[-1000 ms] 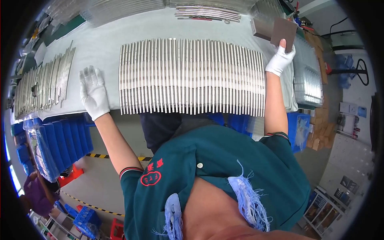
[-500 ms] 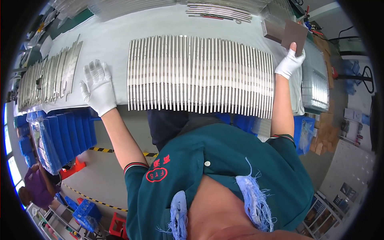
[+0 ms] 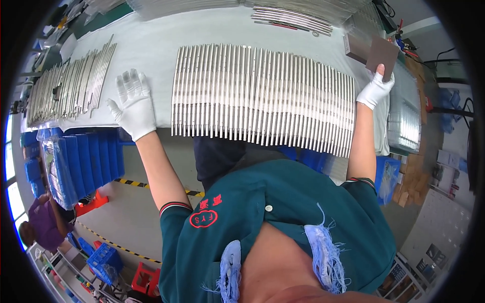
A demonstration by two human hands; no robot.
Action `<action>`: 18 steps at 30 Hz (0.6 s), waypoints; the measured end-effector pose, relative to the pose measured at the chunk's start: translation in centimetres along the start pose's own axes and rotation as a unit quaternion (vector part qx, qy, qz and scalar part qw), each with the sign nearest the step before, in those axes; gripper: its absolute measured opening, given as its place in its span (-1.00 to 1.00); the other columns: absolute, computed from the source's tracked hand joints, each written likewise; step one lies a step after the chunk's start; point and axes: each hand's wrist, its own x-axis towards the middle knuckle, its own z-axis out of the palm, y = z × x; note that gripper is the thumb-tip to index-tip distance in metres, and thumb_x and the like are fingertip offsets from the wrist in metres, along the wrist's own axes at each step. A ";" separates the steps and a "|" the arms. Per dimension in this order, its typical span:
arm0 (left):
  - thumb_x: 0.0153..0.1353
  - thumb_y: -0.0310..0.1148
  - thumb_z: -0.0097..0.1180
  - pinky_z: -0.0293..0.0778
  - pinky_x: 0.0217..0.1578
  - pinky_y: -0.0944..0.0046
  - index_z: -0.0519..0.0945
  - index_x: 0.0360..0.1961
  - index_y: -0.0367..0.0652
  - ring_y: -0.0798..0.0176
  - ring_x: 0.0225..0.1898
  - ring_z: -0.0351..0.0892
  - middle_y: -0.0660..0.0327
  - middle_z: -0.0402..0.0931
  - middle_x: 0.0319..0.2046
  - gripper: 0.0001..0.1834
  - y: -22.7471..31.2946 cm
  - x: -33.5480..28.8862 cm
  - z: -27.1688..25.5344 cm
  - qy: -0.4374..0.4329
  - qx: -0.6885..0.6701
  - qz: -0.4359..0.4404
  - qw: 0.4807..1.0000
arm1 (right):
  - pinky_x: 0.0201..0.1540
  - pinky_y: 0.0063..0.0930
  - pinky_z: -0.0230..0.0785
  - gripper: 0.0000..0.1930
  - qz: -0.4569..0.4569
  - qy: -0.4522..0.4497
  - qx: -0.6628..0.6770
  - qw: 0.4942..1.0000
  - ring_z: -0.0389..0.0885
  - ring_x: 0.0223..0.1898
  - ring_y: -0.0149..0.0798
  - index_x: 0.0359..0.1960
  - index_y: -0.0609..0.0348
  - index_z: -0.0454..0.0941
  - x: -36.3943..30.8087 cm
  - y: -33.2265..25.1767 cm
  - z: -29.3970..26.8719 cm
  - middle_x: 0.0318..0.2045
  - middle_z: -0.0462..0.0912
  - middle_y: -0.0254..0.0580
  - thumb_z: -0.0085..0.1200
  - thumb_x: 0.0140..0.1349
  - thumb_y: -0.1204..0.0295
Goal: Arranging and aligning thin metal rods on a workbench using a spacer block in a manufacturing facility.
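A broad row of slim silvery metal rods (image 3: 262, 93) lies side by side on the pale cloth-covered table (image 3: 156, 33), their near ends jutting past its front edge. Left of the row, my left hand (image 3: 135, 106) in a white glove is open, palm up with fingers apart, and holds nothing. My right hand (image 3: 374, 92), gloved too, is beyond the row's right end. It grips a flat brown rectangular pad (image 3: 382, 52), thumb on the face towards me; the fingers behind it are mostly hidden.
More thin rods (image 3: 76, 83) lie unevenly at the table's left. Several long rods (image 3: 293, 20) and a small ring (image 3: 316, 34) are at the back. A brown block (image 3: 354, 48) and clear plastic trays (image 3: 404, 113) stand right. Blue bins (image 3: 86, 164) are below left; a person (image 3: 45, 222) is farther off.
The view has shifted slightly, so the rods and table sit farther right. My left hand stays open beside the row, and my right hand still holds the brown pad.
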 end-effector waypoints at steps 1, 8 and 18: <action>0.21 -0.17 0.04 -0.05 0.33 -0.23 0.28 0.18 -0.31 -0.11 0.32 0.07 -0.04 0.27 0.18 -0.40 0.1 0.1 0.0 0.005 0.007 0.000 1.000 | -0.06 -0.47 0.36 -0.50 -0.001 0.004 -0.008 1.000 0.51 -0.18 -0.32 -0.12 0.37 0.40 0.0 0.1 0.0 -0.19 0.55 -0.14 0.22 0.16 0.13; 0.33 -0.20 -0.10 0.14 0.27 -0.17 0.39 0.07 -0.26 -0.06 0.24 0.23 -0.01 0.36 0.09 -0.60 -0.5 0.2 0.1 0.027 0.046 -0.010 0.999 | -0.04 -0.46 0.36 -0.50 0.008 -0.016 0.005 1.000 0.51 -0.16 -0.33 -0.14 0.37 0.42 0.1 -0.3 -0.2 -0.19 0.55 -0.15 0.21 0.17 0.13; 0.34 -0.25 -0.14 0.09 0.30 -0.18 0.38 0.07 -0.29 -0.07 0.26 0.20 -0.01 0.35 0.10 -0.61 -0.2 0.2 -0.3 0.014 0.013 -0.012 1.000 | -0.16 -0.48 0.47 -0.55 0.006 -0.017 -0.006 1.000 0.53 -0.20 -0.35 -0.13 0.36 0.42 0.1 -0.3 -0.1 -0.18 0.55 -0.16 0.19 0.20 0.18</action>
